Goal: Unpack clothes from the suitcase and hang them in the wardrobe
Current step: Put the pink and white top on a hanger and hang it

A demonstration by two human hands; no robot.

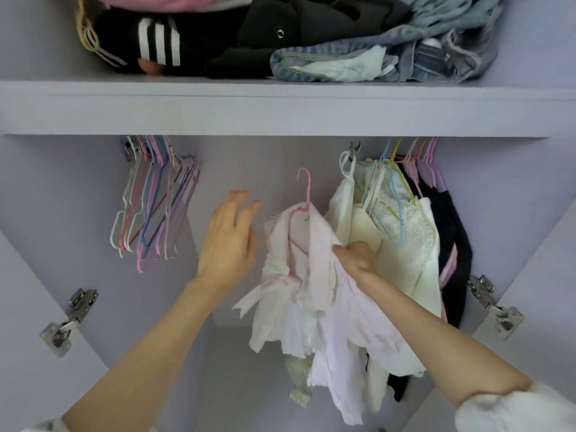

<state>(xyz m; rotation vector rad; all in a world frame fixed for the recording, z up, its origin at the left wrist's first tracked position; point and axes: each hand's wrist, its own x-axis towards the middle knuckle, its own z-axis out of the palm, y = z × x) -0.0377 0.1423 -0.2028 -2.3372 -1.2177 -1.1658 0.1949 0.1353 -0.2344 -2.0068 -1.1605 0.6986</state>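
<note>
Two bare arms reached into the wardrobe (46,188); the right hand (358,258) pinched a pale pink garment (314,275) on a pink hanger (304,194), hook free of any rail, while the left hand (229,241) hovered with fingers spread just left; farther up, folded clothes (311,35) crowded the shelf (280,107)

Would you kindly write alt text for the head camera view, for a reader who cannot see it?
Inside a lilac wardrobe, the right hand grips a pale pink garment on a pink hanger, its hook not yet on a rail, while the open left hand reaches beside it. Empty hangers hang left, hung clothes right, folded clothes on the shelf above.
</note>
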